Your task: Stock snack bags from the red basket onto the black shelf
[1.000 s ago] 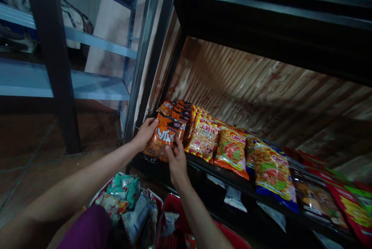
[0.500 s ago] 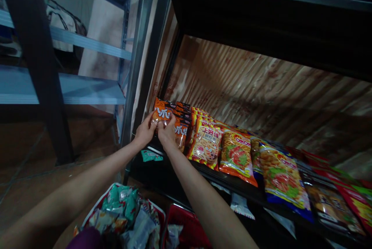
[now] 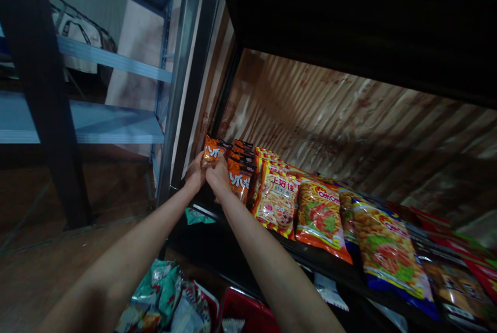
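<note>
An orange and black snack bag [image 3: 213, 151] is held upright at the left end of the dark shelf. My left hand [image 3: 196, 171] grips its left lower side, the fingers closed on it. From the right, my right hand [image 3: 218, 174] closes on the same bag's lower edge, close against my left hand. Just right of it stands a row of matching orange bags [image 3: 239, 180], one behind another. Beside those is a row of yellow and red snack bags [image 3: 276, 196]. My fingertips are partly hidden behind the held bag and each other.
More snack bags [image 3: 392, 250] line the shelf to the right. Below, a basket of mixed packets [image 3: 165, 291] sits next to a red basket [image 3: 243, 304]. A dark upright post [image 3: 194, 79] and a blue metal rack [image 3: 116, 123] stand at left.
Both hands have moved slightly left with the orange bag, apart from the matching row. The view has shifted a little, and the baskets sit lower in it.
</note>
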{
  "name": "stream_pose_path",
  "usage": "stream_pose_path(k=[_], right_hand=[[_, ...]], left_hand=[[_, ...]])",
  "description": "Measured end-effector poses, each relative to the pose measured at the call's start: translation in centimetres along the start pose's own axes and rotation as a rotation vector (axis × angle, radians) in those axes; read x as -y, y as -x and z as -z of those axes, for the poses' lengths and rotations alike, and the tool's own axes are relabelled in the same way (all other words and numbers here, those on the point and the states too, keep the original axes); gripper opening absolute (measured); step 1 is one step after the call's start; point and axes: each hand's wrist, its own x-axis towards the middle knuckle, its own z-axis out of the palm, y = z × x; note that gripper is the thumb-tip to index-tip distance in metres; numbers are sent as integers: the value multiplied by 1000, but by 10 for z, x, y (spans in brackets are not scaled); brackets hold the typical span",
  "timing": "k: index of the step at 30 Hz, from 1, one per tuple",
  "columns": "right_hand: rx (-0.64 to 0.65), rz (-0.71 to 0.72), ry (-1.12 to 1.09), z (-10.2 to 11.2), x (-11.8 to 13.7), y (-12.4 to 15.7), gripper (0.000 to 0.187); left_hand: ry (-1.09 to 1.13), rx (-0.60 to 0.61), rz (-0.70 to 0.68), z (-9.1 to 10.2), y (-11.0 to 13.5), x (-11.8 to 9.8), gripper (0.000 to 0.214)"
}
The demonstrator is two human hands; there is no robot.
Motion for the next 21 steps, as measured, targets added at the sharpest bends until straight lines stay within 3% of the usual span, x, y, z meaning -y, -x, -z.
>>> stream_pose_path(k=[4,15,21], right_hand=[[26,-3,80,2,-9,0,58],[49,228,119,7,-26,3,48],[55,156,146,2,-22,-1,48]], left_hand=[[-162,-9,-46,0,-10,15,33],[-343,6,-95,0,-24,31,32],[-373,19,-98,1,-31,38,36]])
